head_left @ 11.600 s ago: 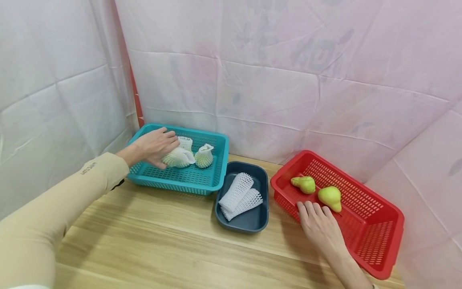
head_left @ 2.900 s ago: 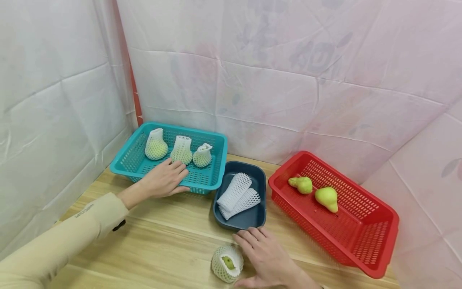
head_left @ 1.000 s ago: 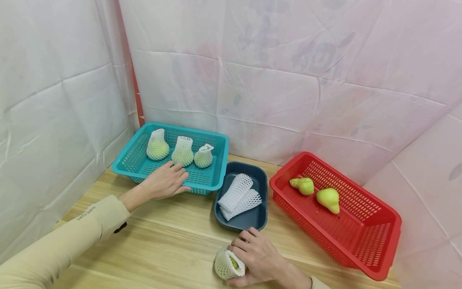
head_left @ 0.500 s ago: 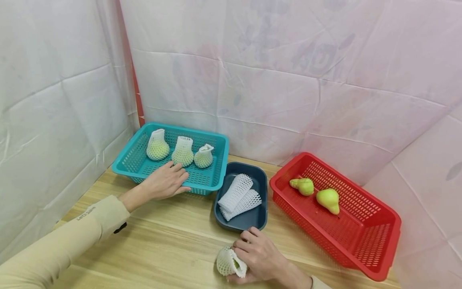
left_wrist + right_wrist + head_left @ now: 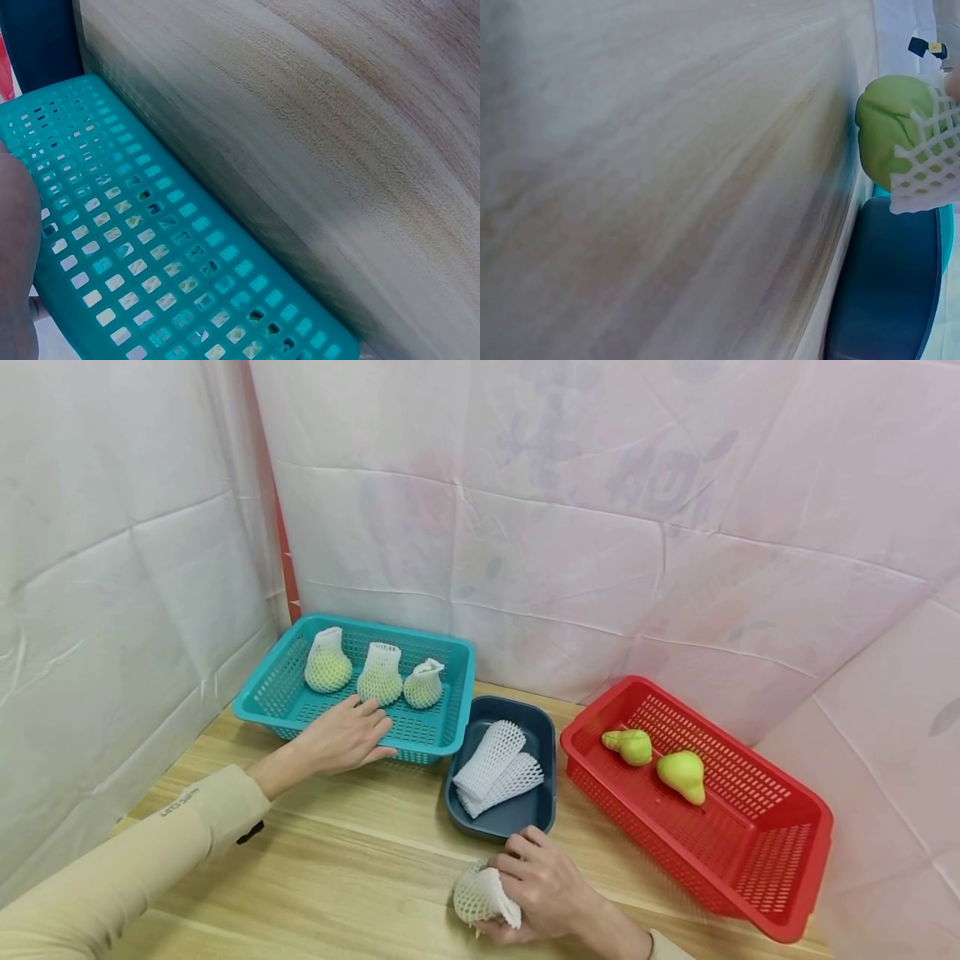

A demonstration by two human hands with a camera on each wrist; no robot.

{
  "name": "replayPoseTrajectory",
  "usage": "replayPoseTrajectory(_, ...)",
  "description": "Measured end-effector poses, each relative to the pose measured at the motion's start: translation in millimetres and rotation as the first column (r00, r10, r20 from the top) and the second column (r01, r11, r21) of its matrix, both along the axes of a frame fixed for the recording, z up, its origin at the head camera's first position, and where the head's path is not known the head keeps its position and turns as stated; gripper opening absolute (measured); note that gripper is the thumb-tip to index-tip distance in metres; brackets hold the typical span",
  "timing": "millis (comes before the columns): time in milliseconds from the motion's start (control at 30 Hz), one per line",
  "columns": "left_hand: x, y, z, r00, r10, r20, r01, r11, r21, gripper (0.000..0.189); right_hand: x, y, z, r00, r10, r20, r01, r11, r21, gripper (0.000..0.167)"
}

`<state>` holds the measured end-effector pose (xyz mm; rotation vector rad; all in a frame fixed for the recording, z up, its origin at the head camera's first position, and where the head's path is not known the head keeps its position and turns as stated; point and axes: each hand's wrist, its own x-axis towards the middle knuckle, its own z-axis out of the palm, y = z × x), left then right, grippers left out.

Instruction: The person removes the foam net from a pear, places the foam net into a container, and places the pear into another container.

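Note:
My right hand [image 5: 551, 885] grips a green pear in a white foam net sleeve [image 5: 480, 897], close over the table front. The sleeve's open end tilts to the right. In the right wrist view, the pear's green end [image 5: 889, 124] shows bare beside the netting. My left hand [image 5: 341, 737] rests over the front rim of the teal basket [image 5: 281, 727], fingers reaching just inside and thumb outside. Inside stand three sleeved pears, the middle one [image 5: 379, 677] right by my left fingertips. Part of my left hand edges into the left wrist view, beside the basket's perforated wall [image 5: 150, 247].
A dark blue tray [image 5: 517, 822] with two flat foam net sleeves [image 5: 491, 760] stands between the baskets. At the right sits a red basket [image 5: 813, 877] with two bare pears [image 5: 682, 777]. White printed cloth [image 5: 540, 527] hangs behind and at both sides of the wooden table [image 5: 322, 860].
Earlier, my left hand laid a sleeved pear in the teal basket, then moved to its front rim. My right hand left the red basket, took hold of the sleeved pear on the table and tilted it.

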<state>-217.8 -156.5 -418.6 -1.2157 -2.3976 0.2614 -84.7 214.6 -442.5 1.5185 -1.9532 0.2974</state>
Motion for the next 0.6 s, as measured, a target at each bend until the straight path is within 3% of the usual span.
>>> replayPoseTrajectory(333, -0.4, 0.4, -0.1, 1.000, 0.002, 0.001, -0.002, 1.000, -0.004, 0.048, 0.8, -0.6, 1.8, 1.000, -0.018, 0.016, 0.019, 1.000, -0.008, 0.044)
replayPoseTrajectory(600, -0.2, 0.7, -0.2, 1.000, 0.005, 0.011, -0.005, 1.000, -0.002, 0.047, -0.7, -1.0, 4.9, 0.999, 0.032, 0.003, -0.032, 0.999, -0.029, 0.033)
